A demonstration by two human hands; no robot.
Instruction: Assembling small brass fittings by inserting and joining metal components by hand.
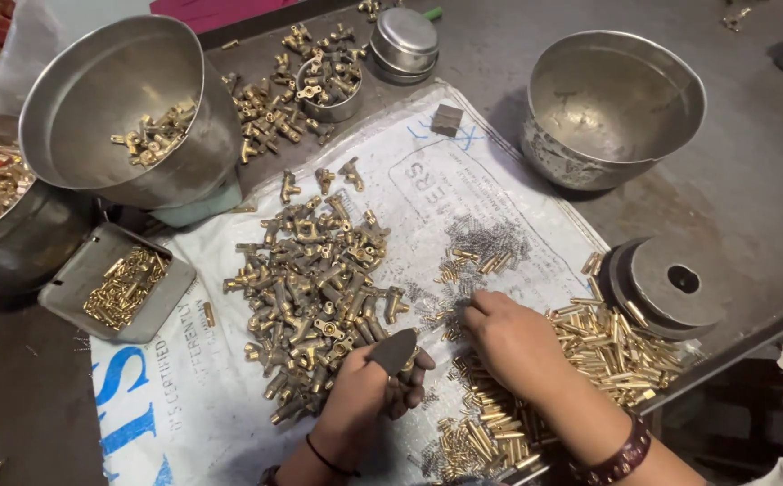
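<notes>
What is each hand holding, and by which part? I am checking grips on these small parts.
The left hand closes around brass fittings at the pile's edge; where it grips them cannot be told. The right hand rests fingers-down on small springs, lifting nothing visible.

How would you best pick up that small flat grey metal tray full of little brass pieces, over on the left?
Probably by the two long raised rims of the shallow rectangular grey metal tray, one hand per side, coming from above and lifting level. It has no handle, lies flat, and holds loose small brass pins that would slide out if tipped. Its upper corner sits close under the tilted steel bowl, so approach from the nearer end.
</notes>
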